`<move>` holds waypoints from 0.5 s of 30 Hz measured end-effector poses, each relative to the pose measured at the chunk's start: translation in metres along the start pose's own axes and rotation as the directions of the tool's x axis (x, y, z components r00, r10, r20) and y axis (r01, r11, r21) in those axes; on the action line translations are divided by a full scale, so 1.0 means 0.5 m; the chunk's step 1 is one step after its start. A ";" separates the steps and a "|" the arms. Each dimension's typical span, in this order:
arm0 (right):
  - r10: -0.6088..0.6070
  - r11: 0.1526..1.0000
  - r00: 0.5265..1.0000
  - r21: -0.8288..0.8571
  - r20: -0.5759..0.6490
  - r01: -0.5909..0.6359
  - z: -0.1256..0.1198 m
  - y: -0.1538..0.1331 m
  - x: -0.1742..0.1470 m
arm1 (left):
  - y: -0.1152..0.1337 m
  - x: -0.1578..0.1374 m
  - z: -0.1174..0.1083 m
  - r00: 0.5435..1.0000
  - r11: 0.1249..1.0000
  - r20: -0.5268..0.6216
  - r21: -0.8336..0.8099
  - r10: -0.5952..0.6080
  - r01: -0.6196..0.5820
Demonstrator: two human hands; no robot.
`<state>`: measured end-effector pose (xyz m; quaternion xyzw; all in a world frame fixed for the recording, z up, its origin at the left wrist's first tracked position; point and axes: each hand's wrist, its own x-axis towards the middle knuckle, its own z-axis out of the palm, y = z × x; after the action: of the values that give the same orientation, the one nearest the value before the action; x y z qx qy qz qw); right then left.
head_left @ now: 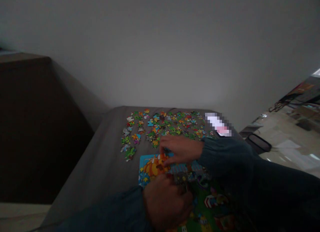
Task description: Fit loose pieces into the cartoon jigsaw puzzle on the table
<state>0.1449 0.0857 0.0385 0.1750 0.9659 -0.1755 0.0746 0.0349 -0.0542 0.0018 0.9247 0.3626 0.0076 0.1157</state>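
left hand (167, 202) curled over puzzle (151, 169), hold unclear, right hand (163, 158) narrowly spread on it

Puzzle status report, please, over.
Right hand at the puzzle's far edge. Left hand over its near left part. Loose pieces beyond. Hands block some view.
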 end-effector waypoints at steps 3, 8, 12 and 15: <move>-0.029 0.999 0.999 -0.013 0.025 0.029 0.026 -0.014 -0.002 | -0.004 0.001 0.013 0.998 0.998 -0.054 0.046 0.036 -0.033; -0.050 0.998 0.998 -0.041 -0.026 0.049 0.041 -0.009 0.013 | -0.015 0.006 0.009 1.000 1.000 -0.021 0.027 -0.014 0.014; -0.003 1.000 1.000 -0.027 -0.014 0.002 0.020 0.019 0.016 | -0.017 0.006 0.004 0.982 0.984 0.062 0.022 -0.176 0.175; 0.057 0.995 0.990 -0.078 -0.129 -0.067 0.010 0.045 0.027 | -0.019 0.008 0.003 0.963 0.969 0.107 0.017 -0.247 0.247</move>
<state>0.1409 0.1079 0.0240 0.2126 0.9692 -0.1220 0.0259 0.0317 -0.0450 -0.0023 0.8716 0.4682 -0.0576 0.1336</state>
